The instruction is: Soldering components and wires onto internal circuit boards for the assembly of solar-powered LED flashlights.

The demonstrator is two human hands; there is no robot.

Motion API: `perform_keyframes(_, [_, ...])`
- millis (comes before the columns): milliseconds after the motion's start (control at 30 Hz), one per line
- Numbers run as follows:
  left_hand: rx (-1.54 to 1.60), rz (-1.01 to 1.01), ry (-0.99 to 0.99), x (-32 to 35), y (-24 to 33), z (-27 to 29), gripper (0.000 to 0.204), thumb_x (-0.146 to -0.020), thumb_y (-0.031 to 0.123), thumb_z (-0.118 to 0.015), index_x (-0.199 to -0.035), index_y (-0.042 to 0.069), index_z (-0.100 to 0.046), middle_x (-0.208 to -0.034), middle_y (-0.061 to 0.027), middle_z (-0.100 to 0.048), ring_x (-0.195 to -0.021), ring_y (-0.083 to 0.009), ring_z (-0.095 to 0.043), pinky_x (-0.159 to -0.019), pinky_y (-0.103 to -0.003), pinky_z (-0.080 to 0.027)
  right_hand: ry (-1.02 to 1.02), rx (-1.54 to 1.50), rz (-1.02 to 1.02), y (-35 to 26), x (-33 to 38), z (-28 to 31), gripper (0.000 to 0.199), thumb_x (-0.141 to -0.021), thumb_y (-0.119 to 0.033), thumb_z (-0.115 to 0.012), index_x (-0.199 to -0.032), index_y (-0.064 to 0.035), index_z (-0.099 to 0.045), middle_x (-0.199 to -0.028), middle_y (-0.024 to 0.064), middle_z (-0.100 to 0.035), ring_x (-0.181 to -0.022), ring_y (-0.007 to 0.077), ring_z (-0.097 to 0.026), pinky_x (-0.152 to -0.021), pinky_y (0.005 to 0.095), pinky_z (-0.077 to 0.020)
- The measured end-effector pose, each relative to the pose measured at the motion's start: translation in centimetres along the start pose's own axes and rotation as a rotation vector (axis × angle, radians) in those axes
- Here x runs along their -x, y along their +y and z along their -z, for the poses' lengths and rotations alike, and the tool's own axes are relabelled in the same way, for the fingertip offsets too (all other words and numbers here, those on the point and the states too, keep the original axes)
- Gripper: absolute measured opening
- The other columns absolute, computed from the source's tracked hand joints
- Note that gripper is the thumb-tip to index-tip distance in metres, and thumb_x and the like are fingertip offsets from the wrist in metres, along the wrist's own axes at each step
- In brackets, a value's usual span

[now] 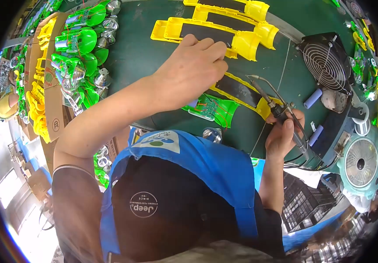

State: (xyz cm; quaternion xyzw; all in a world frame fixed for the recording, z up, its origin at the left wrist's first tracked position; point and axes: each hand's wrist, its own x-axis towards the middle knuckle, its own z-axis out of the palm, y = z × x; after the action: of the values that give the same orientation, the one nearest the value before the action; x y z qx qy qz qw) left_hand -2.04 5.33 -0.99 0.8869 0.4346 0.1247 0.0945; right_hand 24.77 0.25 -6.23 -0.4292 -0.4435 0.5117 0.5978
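Note:
My left hand (193, 72) reaches over the green bench with its fingers curled closed. What those fingers hold, if anything, is hidden beneath them. Just beyond it lies a yellow half-shell (171, 30) with a dark inner strip; another yellow half-shell (241, 92) is partly covered by the hand. A green half-shell (222, 110) with a small circuit board and red wires rests on the near side of the hand. My right hand (285, 136) grips a soldering iron (281, 111), its metal tip and thin curved tube pointing up and left, above the yellow half-shell's flared end.
Green shells (84, 39) with wires and reflectors line the bench's left side, beside a cardboard box (53, 96) with yellow parts. At right stand a black fan with a wire guard (327, 65), blue-grey cylinders (313, 98) and a pale green fan (360, 164). A reflector (212, 135) lies near my apron.

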Motion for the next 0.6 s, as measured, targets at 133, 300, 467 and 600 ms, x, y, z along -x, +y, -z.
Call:
perform_keyframes(133, [0.002,0.020,-0.037,0.1,0.1,0.3,0.010,-0.075,0.008,-0.068,-0.077,0.010,-0.059,-0.086,-0.0036,-0.046,-0.086,-0.0195,-0.051,-0.074,-0.035,-0.036,-0.054,0.016,0.020,-0.1,0.1,-0.2,0.034,-0.090,-0.025,-0.065,-0.101,0.0020,-0.048,-0.080,0.0141,-0.061,-0.065,0.0214,-0.063,-0.066,0.0323,-0.0519])
perform_keyframes(300, [-0.010,0.039,-0.062,-0.1,0.2,0.3,0.008,-0.077,0.009,-0.068,-0.078,0.010,-0.060,-0.088,-0.0031,-0.047,-0.087,-0.0196,-0.052,-0.076,-0.035,-0.036,-0.058,0.018,0.036,0.1,0.1,0.0,0.034,-0.090,-0.025,-0.065,-0.101,0.0018,-0.048,-0.081,0.0136,-0.062,-0.066,0.0210,-0.064,-0.068,0.0325,-0.0525])
perform_keyframes(467, [0.020,0.027,-0.041,-0.1,0.2,0.5,0.009,-0.077,0.010,-0.068,-0.079,0.011,-0.060,-0.088,-0.0029,-0.047,-0.086,-0.0196,-0.051,-0.075,-0.034,-0.036,-0.064,0.018,0.046,-0.2,0.0,-0.1,0.034,-0.090,-0.025,-0.065,-0.102,0.0015,-0.049,-0.082,0.0134,-0.062,-0.067,0.0206,-0.064,-0.069,0.0317,-0.0523])
perform_keyframes(600, [0.091,-0.018,0.040,0.0,0.4,1.2,0.010,-0.074,0.009,-0.068,-0.080,0.012,-0.060,-0.085,-0.0026,-0.045,-0.082,-0.0200,-0.050,-0.072,-0.033,-0.035,-0.031,0.043,0.073,0.0,0.0,0.2,0.034,-0.090,-0.025,-0.066,-0.102,0.0012,-0.049,-0.082,0.0123,-0.062,-0.068,0.0200,-0.064,-0.068,0.0307,-0.0512])
